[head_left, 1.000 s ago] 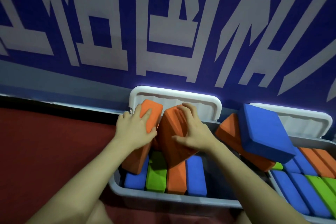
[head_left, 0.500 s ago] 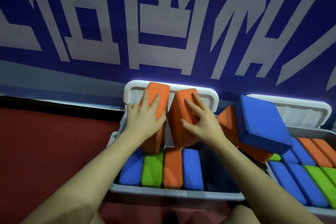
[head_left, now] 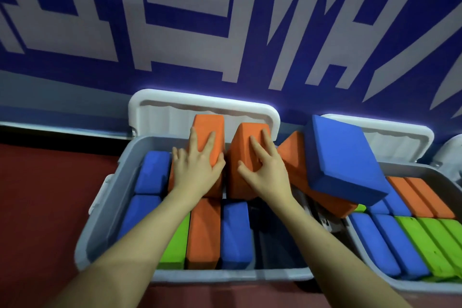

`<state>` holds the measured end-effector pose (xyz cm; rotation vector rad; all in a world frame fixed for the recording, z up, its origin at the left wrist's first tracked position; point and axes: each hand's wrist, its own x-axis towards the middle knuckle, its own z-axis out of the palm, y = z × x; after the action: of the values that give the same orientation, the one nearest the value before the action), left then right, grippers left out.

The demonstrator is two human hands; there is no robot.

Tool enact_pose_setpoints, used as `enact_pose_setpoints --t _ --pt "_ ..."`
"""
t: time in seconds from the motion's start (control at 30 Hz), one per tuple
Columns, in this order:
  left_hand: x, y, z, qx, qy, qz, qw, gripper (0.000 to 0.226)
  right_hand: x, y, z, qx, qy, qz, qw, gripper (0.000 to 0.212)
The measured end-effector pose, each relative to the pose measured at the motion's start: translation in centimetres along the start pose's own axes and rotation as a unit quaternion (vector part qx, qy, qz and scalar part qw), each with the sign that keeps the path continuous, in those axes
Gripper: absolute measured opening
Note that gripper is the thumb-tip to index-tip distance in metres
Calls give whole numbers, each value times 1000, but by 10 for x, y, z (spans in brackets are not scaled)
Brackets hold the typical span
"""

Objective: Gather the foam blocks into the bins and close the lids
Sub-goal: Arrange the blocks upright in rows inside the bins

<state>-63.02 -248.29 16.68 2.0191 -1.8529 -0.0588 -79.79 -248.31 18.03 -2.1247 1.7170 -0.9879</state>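
Note:
A grey bin (head_left: 100, 227) sits in front of me with its white lid (head_left: 160, 110) standing open against the wall. Blue, green and orange foam blocks lie in rows inside. My left hand (head_left: 195, 170) presses flat on an upright orange block (head_left: 208, 127) at the bin's back. My right hand (head_left: 265, 172) presses with spread fingers on a second orange block (head_left: 240, 140) beside it. A third orange block (head_left: 295, 155) and a big blue block (head_left: 342, 157) lean tilted across the gap to the right bin (head_left: 362, 257).
The right bin holds blue, green and orange blocks, and its white lid (head_left: 400, 137) is open too. A blue wall with large grey characters (head_left: 225, 20) rises just behind the bins. Red floor (head_left: 45, 195) lies to the left.
Both hands have pushed the two orange blocks back and down toward the rear of the bin. The camera has moved closer and tilted down, showing more of the bin.

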Motion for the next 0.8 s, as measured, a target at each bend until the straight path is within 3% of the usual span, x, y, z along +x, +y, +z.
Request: enact_pose_setpoints --t 0.2,0.4,0.5,0.57,0.8 --pt "18 -6 16 37 -37 18 998 73 13 7 26 13 -21 38 999 71" --pt "29 -25 44 -37 -73 44 996 63 18 15 51 9 -42 48 998 71" --pt "25 -30 52 -89 -36 62 993 76 18 16 58 4 -50 46 998 71" --pt "28 -33 55 -112 -5 67 991 73 21 19 56 4 -50 56 997 70" --pt "41 -29 55 -69 -32 44 996 83 32 31 62 12 -79 87 993 65"
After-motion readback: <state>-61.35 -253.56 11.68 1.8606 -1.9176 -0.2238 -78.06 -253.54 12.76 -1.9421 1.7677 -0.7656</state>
